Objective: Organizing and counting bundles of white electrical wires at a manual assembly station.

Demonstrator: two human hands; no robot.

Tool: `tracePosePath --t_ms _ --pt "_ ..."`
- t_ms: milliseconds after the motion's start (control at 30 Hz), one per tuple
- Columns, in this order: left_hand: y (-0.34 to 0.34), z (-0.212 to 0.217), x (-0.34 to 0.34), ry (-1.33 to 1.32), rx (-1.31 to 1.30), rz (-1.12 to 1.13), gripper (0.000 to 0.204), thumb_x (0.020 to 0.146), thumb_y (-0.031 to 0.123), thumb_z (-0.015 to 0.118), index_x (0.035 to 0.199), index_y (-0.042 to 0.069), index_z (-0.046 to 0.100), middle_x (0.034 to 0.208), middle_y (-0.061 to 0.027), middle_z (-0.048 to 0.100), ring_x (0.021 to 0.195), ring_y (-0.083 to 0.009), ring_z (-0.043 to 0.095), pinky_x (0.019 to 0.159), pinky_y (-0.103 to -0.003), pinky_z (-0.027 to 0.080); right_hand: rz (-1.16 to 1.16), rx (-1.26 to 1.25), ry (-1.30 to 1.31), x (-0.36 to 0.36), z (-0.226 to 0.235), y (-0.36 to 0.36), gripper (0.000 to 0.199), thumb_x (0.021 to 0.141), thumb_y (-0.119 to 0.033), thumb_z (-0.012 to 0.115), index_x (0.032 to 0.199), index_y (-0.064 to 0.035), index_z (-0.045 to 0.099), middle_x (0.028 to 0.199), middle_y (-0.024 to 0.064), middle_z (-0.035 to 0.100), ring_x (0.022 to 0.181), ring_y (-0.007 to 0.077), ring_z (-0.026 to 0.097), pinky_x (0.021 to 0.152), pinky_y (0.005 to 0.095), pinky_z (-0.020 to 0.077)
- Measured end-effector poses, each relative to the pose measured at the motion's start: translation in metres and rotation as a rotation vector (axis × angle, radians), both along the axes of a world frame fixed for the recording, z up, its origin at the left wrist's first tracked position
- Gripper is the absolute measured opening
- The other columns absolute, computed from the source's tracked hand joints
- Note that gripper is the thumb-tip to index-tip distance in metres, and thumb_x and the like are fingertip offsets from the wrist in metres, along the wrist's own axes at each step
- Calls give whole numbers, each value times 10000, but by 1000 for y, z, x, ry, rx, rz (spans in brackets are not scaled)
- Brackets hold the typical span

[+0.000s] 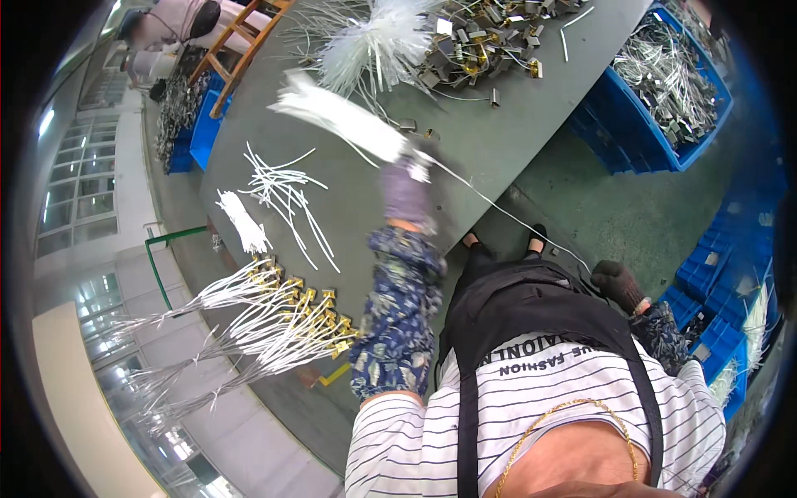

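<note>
Your left hand (407,187), gloved, is closed around a bundle of white tubes (340,116) and holds it over the grey bench (498,141); the bundle is blurred. A single thin white wire (506,212) trails from that hand down toward your right hand (618,285), which is gloved and curled by your hip, though you cannot tell whether it pinches the wire. The tubes look light, limp and smooth, so they likely splay and slide; grip them near one end, tight together. More loose tubes (286,195) lie on the bench, beside wired brass pieces (307,311).
</note>
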State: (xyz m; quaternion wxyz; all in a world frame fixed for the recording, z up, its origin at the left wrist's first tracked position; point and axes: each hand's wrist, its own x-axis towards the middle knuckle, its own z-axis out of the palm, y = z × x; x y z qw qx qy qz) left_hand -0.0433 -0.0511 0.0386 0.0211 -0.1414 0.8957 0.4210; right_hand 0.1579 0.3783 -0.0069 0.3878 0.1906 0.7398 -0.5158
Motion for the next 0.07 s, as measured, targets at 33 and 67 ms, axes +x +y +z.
tracePosePath --t_ms 33,67 --pt "10 -42 16 111 573 259 371 909 278 639 1199 51 591 926 -84 630 777 -125 566 690 -275 494 22 -5 3 -11 2 -10 167 819 -174 627 895 -26 644 731 38 606 635 138 549 589 305 442" --pt "8 -45 16 109 577 267 371 909 278 639 1199 51 591 926 -84 630 777 -125 566 690 -275 494 74 -4 -25 -20 3 -16 173 817 -177 634 908 -31 645 764 49 616 665 133 557 603 301 447"
